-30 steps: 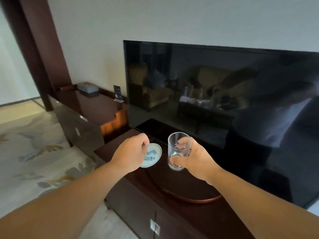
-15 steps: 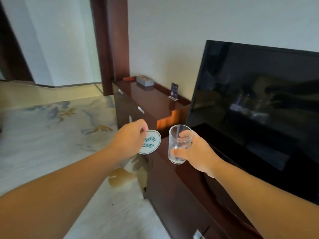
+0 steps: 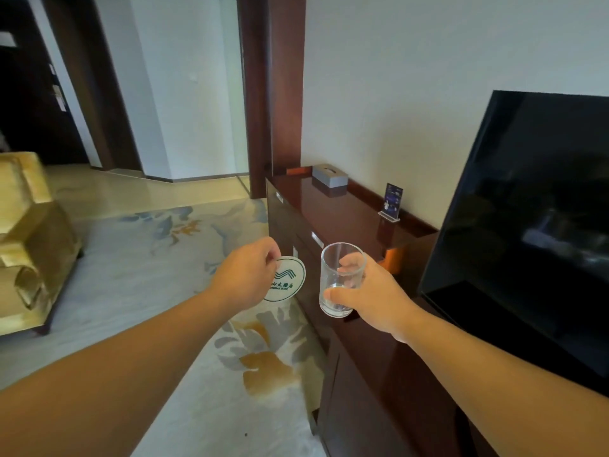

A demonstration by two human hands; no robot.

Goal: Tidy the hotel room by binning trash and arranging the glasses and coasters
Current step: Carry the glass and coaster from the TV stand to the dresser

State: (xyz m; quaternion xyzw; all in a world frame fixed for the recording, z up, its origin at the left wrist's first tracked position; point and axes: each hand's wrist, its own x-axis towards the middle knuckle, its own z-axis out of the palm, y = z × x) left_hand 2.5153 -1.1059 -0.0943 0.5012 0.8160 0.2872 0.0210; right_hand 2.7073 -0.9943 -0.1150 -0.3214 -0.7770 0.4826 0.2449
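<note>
Carrying step. We judge it best to keep the glass (image 3: 341,282) upright, lay the coaster (image 3: 288,284) flat first, then lower the glass onto its middle.

Left hand (image 3: 245,275): fingers (image 3: 271,253) close together, pinching the coaster's edge, over the carpet (image 3: 148,258) just beside the bench (image 3: 346,222).

Right hand (image 3: 375,300): fingers (image 3: 368,263) curled round the glass, thumb low, above the bench's near front edge.

Farther along the bench top stand a tissue box (image 3: 329,175) and a card stand (image 3: 392,202).
</note>
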